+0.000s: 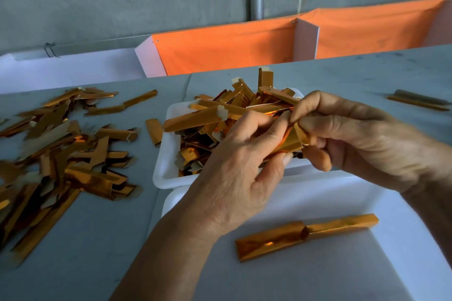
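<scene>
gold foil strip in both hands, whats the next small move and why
Probably press the fold shut on the gold foil strip. The left hand and right hand both pinch it above the far white tray of loose strips, and it looks only partly bent, while the folded piece in the near white tray is closed up.

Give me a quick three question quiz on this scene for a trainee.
1. True or false: the left hand and the right hand both hold the same gold strip.
2. Where does the long folded strip lie? A: in the near tray. B: on the orange cloth. C: on the pile at the left.
3. Count: how many strips lie in the near tray?
Key: 1 true; 2 A; 3 one.
</scene>
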Tool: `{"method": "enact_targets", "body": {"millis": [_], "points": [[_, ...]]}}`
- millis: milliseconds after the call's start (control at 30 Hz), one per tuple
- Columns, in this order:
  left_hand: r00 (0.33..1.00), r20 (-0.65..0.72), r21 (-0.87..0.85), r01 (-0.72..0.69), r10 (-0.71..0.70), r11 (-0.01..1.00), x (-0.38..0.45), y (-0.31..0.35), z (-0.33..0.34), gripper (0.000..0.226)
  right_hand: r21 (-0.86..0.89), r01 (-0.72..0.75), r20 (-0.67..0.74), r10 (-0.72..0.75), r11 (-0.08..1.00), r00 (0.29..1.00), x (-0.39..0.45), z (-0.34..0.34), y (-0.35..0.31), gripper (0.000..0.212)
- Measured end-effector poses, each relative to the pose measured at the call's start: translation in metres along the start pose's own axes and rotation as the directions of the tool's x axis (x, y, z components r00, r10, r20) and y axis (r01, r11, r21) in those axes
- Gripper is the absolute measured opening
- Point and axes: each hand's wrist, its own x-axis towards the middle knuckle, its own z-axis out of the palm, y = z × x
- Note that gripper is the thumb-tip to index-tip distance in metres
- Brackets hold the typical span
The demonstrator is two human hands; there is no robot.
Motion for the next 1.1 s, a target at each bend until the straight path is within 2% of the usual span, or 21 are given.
{"method": "enact_targets", "body": {"millis": [200, 333, 533, 700, 800, 900, 1033, 1100], "points": [[0.999, -0.039, 0.003, 0.016, -0.015, 1.0, -0.0001, -0.0009, -0.0002, 0.046, -0.01, -0.029, -0.068, 0.028, 1.0, 0.997, 0.0047, 0.0006, 0.0027, 0.011], [0.999, -0.034, 0.022, 0.022, -0.021, 1.0, 0.0, -0.0009, -0.0012, 0.049, -0.062, -0.036, -0.045, 0.033, 0.997, 0.998, 0.0061, 0.0003, 0.0026, 0.017], [1.0, -0.014, 0.117, 0.013, -0.011, 0.993, 0.0, -0.0011, 0.0002, 0.049, -0.177, -0.008, -0.065, -0.004, 0.984, 0.998, 0.0053, 0.0033, 0.007, 0.017], [0.999, -0.007, 0.112, 0.04, -0.04, 0.993, 0.0014, -0.0002, 0.0009, 0.05, -0.372, 0.05, -0.093, -0.09, 0.927, 0.992, 0.0052, 0.0062, 0.0058, 0.02], [0.999, 0.012, 0.121, 0.036, -0.038, 0.992, 0.0027, 0.0031, 0.0029, 0.049, -0.425, 0.043, -0.103, -0.096, 0.904, 0.99, 0.0053, 0.0062, 0.0043, 0.019], [0.999, 0.008, 0.124, 0.042, -0.044, 0.991, 0.0038, 0.0033, 0.0019, 0.048, -0.415, 0.05, -0.093, -0.097, 0.908, 0.991, 0.0053, 0.0061, 0.0048, 0.017], [1.0, -0.002, 0.114, 0.024, -0.024, 0.993, 0.003, 0.0034, -0.0011, 0.047, -0.293, 0.052, -0.051, -0.069, 0.955, 0.996, 0.0038, 0.0048, 0.0022, 0.015], [1.0, 0.0, 0.122, 0.02, -0.02, 0.992, 0.0025, 0.0031, -0.0017, 0.048, -0.329, 0.039, -0.061, -0.062, 0.944, 0.996, 0.004, 0.0053, 0.0023, 0.015]]}}
